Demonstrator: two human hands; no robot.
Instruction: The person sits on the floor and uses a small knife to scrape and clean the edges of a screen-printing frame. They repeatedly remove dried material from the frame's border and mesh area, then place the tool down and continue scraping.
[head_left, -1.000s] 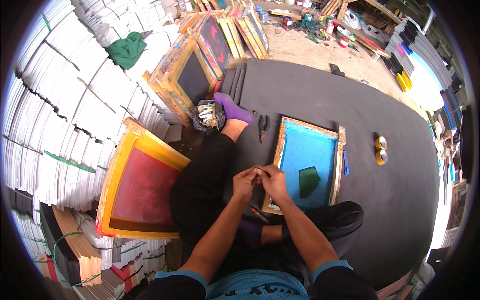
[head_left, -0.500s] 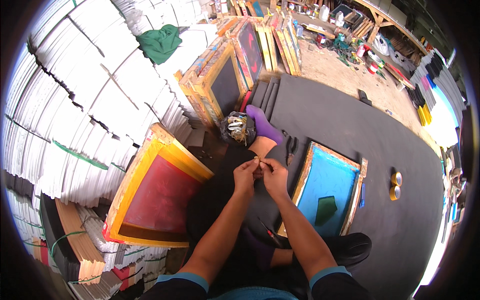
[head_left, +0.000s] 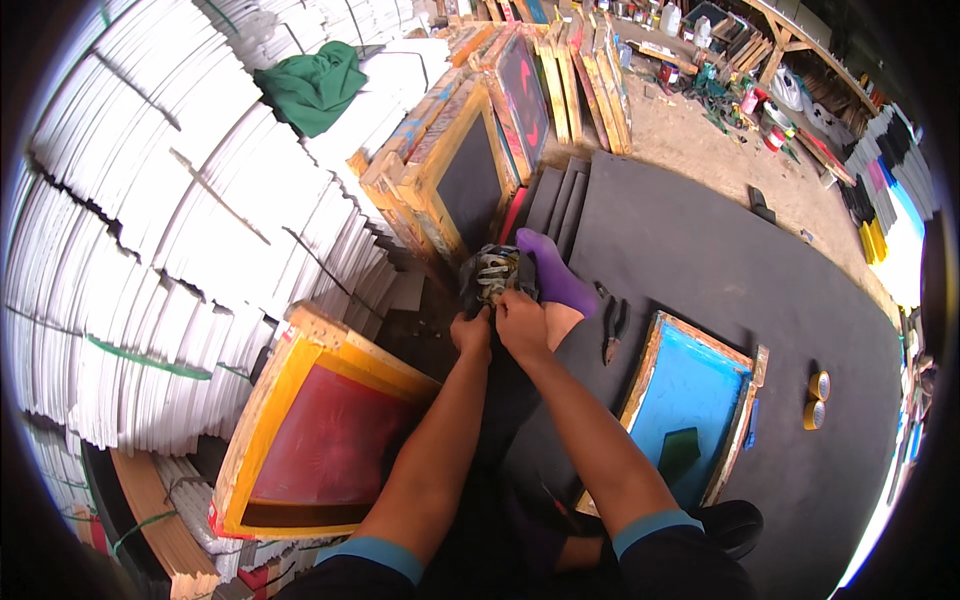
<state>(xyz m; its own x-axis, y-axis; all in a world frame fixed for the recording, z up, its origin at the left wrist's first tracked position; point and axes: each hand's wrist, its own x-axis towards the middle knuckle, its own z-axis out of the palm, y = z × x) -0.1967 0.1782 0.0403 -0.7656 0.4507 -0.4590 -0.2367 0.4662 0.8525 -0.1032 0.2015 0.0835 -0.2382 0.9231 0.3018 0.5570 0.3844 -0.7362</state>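
Note:
Both of my hands are at the near edge of a dark plastic bag (head_left: 470, 275) stuffed with crumpled pale and yellowish scraps. My left hand (head_left: 472, 334) is closed, thumb up, just below the bag. Beside it, my right hand (head_left: 522, 322) is closed too, its curled fingers against the scraps. What either hand holds, if anything, is too small or hidden to make out. My foot in a purple sock (head_left: 556, 278) rests right of the bag. Dark-handled pliers (head_left: 614, 332) lie on the black mat to the right of that foot.
A blue-mesh frame (head_left: 690, 390) with a dark green scrap (head_left: 680, 452) lies to the right, near tape rolls (head_left: 817, 400). A red-mesh yellow frame (head_left: 330, 435) leans at left, before white sheet stacks (head_left: 130, 240). More wooden frames (head_left: 450, 190) stand beyond the bag.
Both hands, pinched together over my lap before, have moved forward to the bag of scraps. The view has shifted, so frames and mat sit lower and farther right.

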